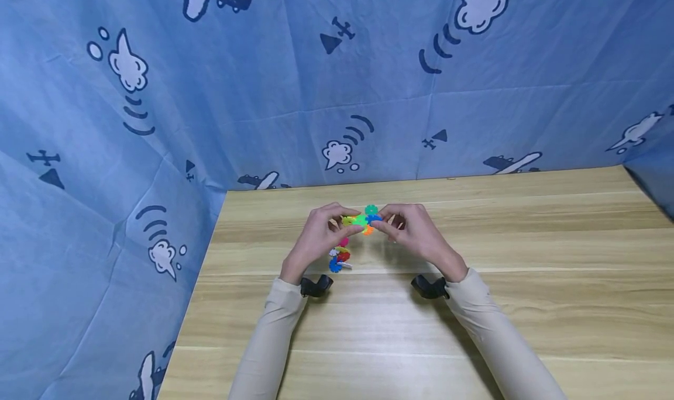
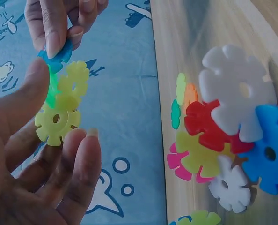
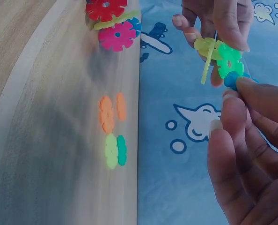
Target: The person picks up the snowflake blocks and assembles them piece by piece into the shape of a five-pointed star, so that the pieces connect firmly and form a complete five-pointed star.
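My left hand (image 1: 322, 231) pinches a small chain of plastic snowflake discs between thumb and fingers. A bright green snowflake disc (image 3: 230, 60) sits beside yellow snowflake discs (image 2: 58, 123) joined to each other at angles. My right hand (image 1: 413, 227) pinches a blue snowflake disc (image 2: 60, 55) between thumb and forefinger. This blue disc meets the green one's edge; whether its slot is fully pushed in is hidden by the fingertips. Both hands are raised over the far part of the table, close together.
Loose discs lie on the wooden table (image 1: 505, 259): a white disc (image 2: 239, 89), a red disc (image 2: 209, 124), a pink disc (image 3: 117, 37) and others heaped left of centre. Beyond the hands are an orange disc (image 3: 106, 114) and a teal disc (image 3: 122, 150). A blue curtain (image 1: 295, 84) hangs behind.
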`<state>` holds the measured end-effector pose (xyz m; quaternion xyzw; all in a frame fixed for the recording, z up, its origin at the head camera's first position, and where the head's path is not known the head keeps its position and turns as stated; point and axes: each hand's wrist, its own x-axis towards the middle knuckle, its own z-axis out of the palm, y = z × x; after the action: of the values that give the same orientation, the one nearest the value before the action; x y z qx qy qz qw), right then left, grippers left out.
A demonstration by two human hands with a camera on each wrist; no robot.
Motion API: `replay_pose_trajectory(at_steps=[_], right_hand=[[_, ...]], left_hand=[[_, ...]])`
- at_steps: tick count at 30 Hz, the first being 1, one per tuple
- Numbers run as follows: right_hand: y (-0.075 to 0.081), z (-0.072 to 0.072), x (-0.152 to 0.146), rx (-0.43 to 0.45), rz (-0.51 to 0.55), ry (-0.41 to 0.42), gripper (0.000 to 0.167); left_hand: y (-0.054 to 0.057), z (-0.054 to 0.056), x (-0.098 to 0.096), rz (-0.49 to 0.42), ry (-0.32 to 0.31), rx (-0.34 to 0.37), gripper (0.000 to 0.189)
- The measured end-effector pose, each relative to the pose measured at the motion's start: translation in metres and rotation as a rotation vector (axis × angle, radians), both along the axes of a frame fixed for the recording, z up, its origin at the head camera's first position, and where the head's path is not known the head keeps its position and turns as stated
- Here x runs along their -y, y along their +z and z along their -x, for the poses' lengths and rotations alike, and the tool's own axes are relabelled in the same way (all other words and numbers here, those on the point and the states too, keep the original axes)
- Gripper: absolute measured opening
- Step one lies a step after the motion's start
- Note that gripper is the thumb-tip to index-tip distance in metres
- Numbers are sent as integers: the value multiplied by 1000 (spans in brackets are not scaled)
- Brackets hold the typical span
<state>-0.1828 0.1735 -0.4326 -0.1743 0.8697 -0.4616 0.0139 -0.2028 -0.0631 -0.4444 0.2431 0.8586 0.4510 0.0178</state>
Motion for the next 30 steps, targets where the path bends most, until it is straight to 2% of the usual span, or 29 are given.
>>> replay_pose_trajectory(at_steps=[4, 10, 12, 14, 18, 26, 30], right_hand=[[0, 0, 0, -72, -22, 13, 11], [-2, -2, 3, -290, -49, -6, 10], [-1, -3, 4, -340, -23, -10, 9], [-1, -4, 5, -358, 8, -7, 9], [1, -6, 6, -369, 34, 2, 8], [7, -11, 13, -552, -66, 1, 6], [8, -10, 11, -542, -21, 20, 4]], left_hand=[[1, -1, -2, 24, -13, -47, 28], [3, -4, -4, 63, -20, -233, 31], [4, -5, -5, 39, -17, -265, 31], [5, -5, -5, -14, -17, -257, 30], [6, -5, -4, -94, -28, -194, 30], [9, -7, -4, -69, -20, -200, 30], [10, -8, -4, -108, -26, -191, 28]])
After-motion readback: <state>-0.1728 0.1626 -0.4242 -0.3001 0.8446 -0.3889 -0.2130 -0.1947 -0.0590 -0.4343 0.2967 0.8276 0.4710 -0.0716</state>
